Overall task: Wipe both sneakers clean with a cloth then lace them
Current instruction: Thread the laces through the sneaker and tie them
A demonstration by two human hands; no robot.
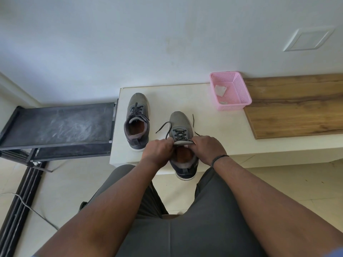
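- Gripping the near sneaker (182,138) at its collar, the left hand (157,150) curls its fingers round the left edge of the opening and pinches the lace (165,129) there.
- The right hand (207,147) mirrors it, fingers curled over the right edge of the tongue and collar; a dark band (220,158) circles that wrist.
- This sneaker lies with its long axis running away from the person, toe toward the wall, heel hanging just past the desk's near edge.
- Its upper is grey knit with a dark heel panel, a white sole and an orange-brown insole; the dark laces are crossed through the eyelets, with loose ends trailing to both sides.
- The far sneaker (137,121) stands just to the left, apart from the first, toe also toward the wall, laces tied.
- Both rest on a smooth cream desk (213,130).
- A pink perforated plastic basket (231,90) sits near the wall to the right, holding a pale crumpled cloth (220,90).
- A wood-grain board (297,106) lies beside the basket, touching it.
- A dusty black rack (59,125) stands left of the desk.
- Grey-trousered legs (194,229) fill the foreground.
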